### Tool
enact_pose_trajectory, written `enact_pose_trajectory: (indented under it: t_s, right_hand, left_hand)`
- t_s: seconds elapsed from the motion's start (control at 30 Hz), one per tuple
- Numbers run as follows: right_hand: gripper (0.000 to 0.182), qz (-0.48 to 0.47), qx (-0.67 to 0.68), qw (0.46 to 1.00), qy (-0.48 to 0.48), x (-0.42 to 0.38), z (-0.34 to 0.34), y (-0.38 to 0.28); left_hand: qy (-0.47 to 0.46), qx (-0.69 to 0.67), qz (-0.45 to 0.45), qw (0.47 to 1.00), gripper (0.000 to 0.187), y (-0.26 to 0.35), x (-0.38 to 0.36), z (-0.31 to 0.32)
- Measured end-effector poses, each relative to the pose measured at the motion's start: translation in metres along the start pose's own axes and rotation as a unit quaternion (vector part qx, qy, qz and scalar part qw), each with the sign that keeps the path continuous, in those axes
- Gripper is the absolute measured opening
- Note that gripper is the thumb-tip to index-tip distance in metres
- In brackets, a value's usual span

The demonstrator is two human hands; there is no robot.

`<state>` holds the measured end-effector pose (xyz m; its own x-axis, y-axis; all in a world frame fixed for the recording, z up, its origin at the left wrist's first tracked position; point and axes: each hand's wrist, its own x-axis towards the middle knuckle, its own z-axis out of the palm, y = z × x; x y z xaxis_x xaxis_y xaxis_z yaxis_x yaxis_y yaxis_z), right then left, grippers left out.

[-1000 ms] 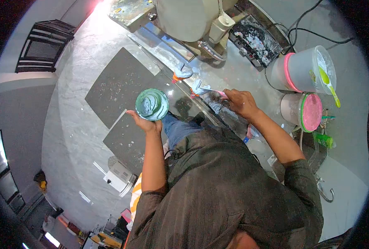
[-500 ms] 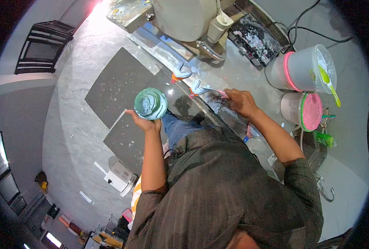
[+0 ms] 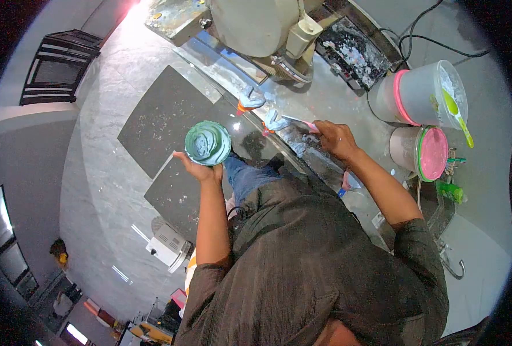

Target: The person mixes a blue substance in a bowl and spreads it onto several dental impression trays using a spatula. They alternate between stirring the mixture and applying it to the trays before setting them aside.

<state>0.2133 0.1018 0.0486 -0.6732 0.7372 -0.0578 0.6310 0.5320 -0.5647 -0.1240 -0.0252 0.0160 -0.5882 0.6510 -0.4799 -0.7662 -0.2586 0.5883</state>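
A green mixing bowl [image 3: 226, 130] rests in my left hand [image 3: 204, 171], its open side facing up with pale blue-white paste inside. My right hand [image 3: 336, 140] grips a spatula [image 3: 310, 125] by its pink handle. The spatula's tip is right at an orange-handled tray [image 3: 276, 120] heaped with pale blue paste on the counter's edge. Another orange tray [image 3: 250, 99] with a similar mound of paste lies just beyond it. Close to my right forearm is a blue-handled piece [image 3: 347, 183] with paste on it.
A large clear tub [image 3: 429, 95] with a green spoon [image 3: 454, 115] stands at the right, beside a pink-lidded tub [image 3: 433, 153]. Beyond the trays are a beige machine [image 3: 250, 26] and a paste-spattered black box [image 3: 356, 52]. Dark mats [image 3: 166, 124] cover the floor at left.
The spatula tip has drawn back very slightly to the right at the nearer tray. The bowl has shifted a touch to the left.
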Motion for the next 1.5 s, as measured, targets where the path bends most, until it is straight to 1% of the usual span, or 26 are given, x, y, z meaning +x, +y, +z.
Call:
enact_pose_trajectory:
  t_s: [0.1, 0.17, 0.3, 0.37, 0.4, 0.47, 0.53, 0.6, 0.67, 0.73, 0.8, 0.83, 0.97, 1.0, 1.03, 1.07, 1.1, 1.13, 1.17, 1.2, 1.27, 1.3, 1.33, 1.43, 1.47, 1.5]
  right_hand:
    - [0.041, 0.026, -0.017, 0.999, -0.009, 0.002, -0.004, -0.006]
    - [0.036, 0.032, 0.019, 0.998, 0.048, 0.003, -0.013, -0.016]
    - [0.033, 0.036, 0.080, 0.994, 0.064, 0.008, -0.022, -0.037]
    - [0.034, -0.040, 0.041, 0.994, 0.095, 0.016, -0.026, -0.063]
    - [0.034, -0.040, 0.041, 0.994, 0.098, 0.021, -0.029, -0.082]
    - [0.041, -0.013, -0.077, 0.994, 0.076, 0.031, -0.032, -0.120]
    - [0.044, -0.051, -0.119, 0.985, 0.117, 0.026, 0.001, -0.121]
    - [0.048, -0.089, -0.161, 0.970, 0.158, 0.014, 0.014, -0.124]
    - [0.049, -0.050, -0.123, 0.986, 0.100, 0.000, 0.005, -0.128]
    - [0.045, -0.039, -0.119, 0.989, 0.078, -0.001, -0.014, -0.132]
    - [0.037, -0.020, -0.077, 0.993, 0.087, 0.011, -0.038, -0.133]
    - [0.028, -0.053, -0.066, 0.987, 0.133, 0.023, -0.046, -0.132]
    - [0.026, -0.015, -0.115, 0.972, 0.205, 0.061, -0.043, -0.111]
    - [0.026, -0.013, -0.114, 0.971, 0.208, 0.058, -0.019, -0.104]
    - [0.026, -0.012, 0.033, 0.982, 0.186, 0.053, 0.022, -0.094]
    - [0.028, -0.011, 0.179, 0.971, 0.159, 0.048, 0.046, -0.093]
    - [0.029, 0.180, 0.414, 0.890, 0.067, 0.043, 0.047, -0.124]
    - [0.032, 0.350, 0.608, 0.712, -0.029, 0.044, 0.035, -0.156]
    - [0.035, 0.326, 0.710, 0.609, -0.134, 0.042, 0.004, -0.164]
    - [0.035, 0.331, 0.715, 0.603, -0.128, 0.044, -0.011, -0.169]
    - [0.038, 0.348, 0.791, 0.490, -0.115, 0.044, -0.022, -0.176]
    - [0.038, 0.337, 0.779, 0.521, -0.097, 0.038, -0.020, -0.174]
    - [0.038, 0.340, 0.781, 0.517, -0.085, 0.032, -0.017, -0.172]
    - [0.034, 0.425, 0.670, 0.608, 0.038, 0.007, 0.013, -0.167]
    - [0.034, 0.431, 0.671, 0.601, 0.047, 0.001, 0.021, -0.169]
    - [0.034, 0.432, 0.639, 0.629, 0.097, -0.004, 0.029, -0.172]
  left_hand:
    - [0.002, -0.004, 0.002, 1.000, 0.081, 0.001, -0.001, 0.004]
    - [-0.026, 0.001, 0.015, 1.000, 0.078, 0.004, -0.003, 0.009]
    - [-0.072, 0.015, -0.016, 0.997, 0.068, 0.013, -0.018, 0.043]
    - [-0.086, 0.082, -0.018, 0.993, 0.054, 0.005, -0.017, 0.058]
    - [-0.090, 0.082, -0.018, 0.992, 0.054, 0.000, -0.019, 0.068]
    - [-0.111, 0.086, -0.018, 0.990, 0.044, -0.011, -0.023, 0.092]
    - [-0.107, 0.063, -0.018, 0.992, 0.040, -0.020, -0.016, 0.105]
    - [-0.041, 0.084, 0.058, 0.994, 0.040, -0.023, -0.006, 0.111]
    - [-0.018, 0.075, 0.069, 0.995, 0.040, -0.009, -0.012, 0.126]
    - [-0.074, 0.149, 0.118, 0.979, 0.042, 0.001, -0.015, 0.128]
    - [-0.112, 0.160, 0.111, 0.974, 0.039, 0.001, -0.018, 0.130]
    - [-0.151, 0.166, 0.106, 0.969, 0.037, -0.001, -0.020, 0.132]
    - [-0.238, 0.207, 0.096, 0.944, 0.049, -0.004, -0.024, 0.141]
    - [-0.242, 0.210, 0.095, 0.943, 0.049, -0.005, -0.019, 0.141]
    - [-0.265, 0.226, 0.159, 0.924, 0.051, -0.008, -0.010, 0.140]
    - [-0.287, 0.239, 0.222, 0.901, 0.053, -0.010, -0.004, 0.140]
    - [-0.297, 0.280, 0.258, 0.876, 0.057, -0.010, -0.002, 0.142]
    - [-0.303, 0.282, 0.252, 0.875, 0.057, -0.013, 0.002, 0.141]
    - [-0.315, 0.239, 0.202, 0.896, 0.055, -0.017, 0.007, 0.135]
    - [-0.323, 0.197, 0.149, 0.913, 0.055, -0.020, 0.014, 0.126]
    - [-0.296, 0.218, 0.124, 0.922, 0.061, -0.012, 0.024, 0.114]
    - [-0.270, 0.136, 0.054, 0.952, 0.065, 0.000, 0.025, 0.115]
    - [-0.240, 0.051, -0.017, 0.969, 0.070, 0.011, 0.029, 0.117]
    - [-0.193, 0.107, -0.013, 0.975, 0.077, 0.037, 0.059, 0.093]
    - [-0.197, 0.111, -0.024, 0.974, 0.077, 0.046, 0.068, 0.084]
    - [-0.188, 0.123, -0.023, 0.974, 0.077, 0.054, 0.078, 0.076]
